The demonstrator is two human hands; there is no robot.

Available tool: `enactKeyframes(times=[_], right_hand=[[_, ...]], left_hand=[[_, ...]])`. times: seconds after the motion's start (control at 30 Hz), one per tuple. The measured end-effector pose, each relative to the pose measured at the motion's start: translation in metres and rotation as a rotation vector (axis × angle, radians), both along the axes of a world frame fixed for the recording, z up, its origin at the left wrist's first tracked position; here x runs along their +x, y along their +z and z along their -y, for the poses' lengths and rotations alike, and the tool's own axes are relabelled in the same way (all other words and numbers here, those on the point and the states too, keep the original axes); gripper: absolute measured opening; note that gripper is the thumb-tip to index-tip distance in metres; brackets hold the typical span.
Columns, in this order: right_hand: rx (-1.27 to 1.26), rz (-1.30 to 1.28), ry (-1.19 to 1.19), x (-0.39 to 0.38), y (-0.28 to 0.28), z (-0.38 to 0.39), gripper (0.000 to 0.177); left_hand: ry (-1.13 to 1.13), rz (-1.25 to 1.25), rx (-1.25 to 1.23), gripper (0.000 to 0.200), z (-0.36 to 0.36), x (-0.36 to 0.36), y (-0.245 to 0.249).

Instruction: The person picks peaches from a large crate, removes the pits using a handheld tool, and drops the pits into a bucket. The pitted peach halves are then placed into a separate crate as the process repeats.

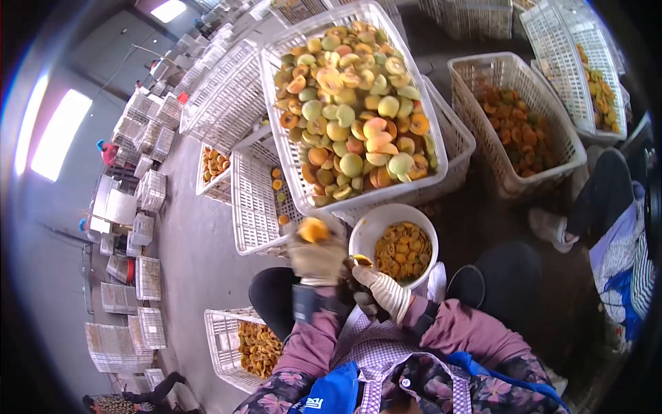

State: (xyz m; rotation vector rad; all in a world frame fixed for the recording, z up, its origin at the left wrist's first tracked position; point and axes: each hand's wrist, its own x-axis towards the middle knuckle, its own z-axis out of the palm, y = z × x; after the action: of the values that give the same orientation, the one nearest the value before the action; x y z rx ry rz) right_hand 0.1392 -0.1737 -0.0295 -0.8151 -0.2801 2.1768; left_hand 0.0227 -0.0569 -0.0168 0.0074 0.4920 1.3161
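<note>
Fruit halves (pixel 258 348) lie in a white crate (pixel 215 345) at the near left. Farther off and a bit right, a low crate (pixel 247 224) bears only a few scattered pieces. Just beside its near right corner, the left hand (pixel 314 259), gloved and blurred, is closed on a yellow-orange fruit piece (pixel 314 230) that shows on its far side; blur hides which way the piece's long axis runs. The heaped crate (pixel 286 162) of green and orange fruit lies beyond both hands, its long side slanting from far left to near right; the left hand is the nearer to its near left corner. A cut slice (pixel 362 261) lies between the hands, long axis roughly left to right, at the dark fingertips of the right hand (pixel 389 293). That hand's fingers are bent, but whether they grip the slice I cannot tell. The hands are close together; blur hides any touch. The white bucket (pixel 357 238), part full of orange pieces, lies just beyond the right hand, the nearer of the two. Farther right, another crate (pixel 548 181) bears deep orange halves.
</note>
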Motion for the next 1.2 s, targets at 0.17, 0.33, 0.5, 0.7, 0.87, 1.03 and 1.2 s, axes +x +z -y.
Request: enactKeyframes(times=[0.17, 0.33, 0.5, 0.7, 0.87, 1.03, 1.2], right_hand=[[-0.382, 0.083, -0.15, -0.007, -0.044, -0.015, 0.039], [-0.295, 0.156, -0.274, 0.001, -0.038, -0.025, 0.038], [0.176, 0.495, -0.564, 0.014, -0.028, -0.036, 0.027], [0.366, 1.064, -0.284, 0.007, -0.033, -0.03, 0.046], [0.489, 1.306, -0.161, 0.011, -0.028, -0.029, 0.043], [0.591, 1.463, -0.122, 0.012, -0.019, -0.023, 0.041], [0.62, 1.506, -0.139, 0.013, -0.017, -0.022, 0.037]], left_hand=[[-0.137, -0.462, 0.662, 0.031, -0.079, 0.019, -0.017], [0.178, -2.222, 1.284, 0.04, -0.101, 0.066, 0.001], [-0.311, -0.654, 0.518, 0.024, -0.026, 0.042, -0.012], [-0.363, -0.502, 0.202, 0.026, 0.013, 0.035, -0.039], [-0.328, -0.744, 0.288, 0.029, 0.02, 0.039, -0.036], [-0.256, -0.832, 0.288, 0.036, 0.016, 0.037, -0.058], [-0.274, -0.872, 0.276, 0.038, 0.016, 0.033, -0.064]])
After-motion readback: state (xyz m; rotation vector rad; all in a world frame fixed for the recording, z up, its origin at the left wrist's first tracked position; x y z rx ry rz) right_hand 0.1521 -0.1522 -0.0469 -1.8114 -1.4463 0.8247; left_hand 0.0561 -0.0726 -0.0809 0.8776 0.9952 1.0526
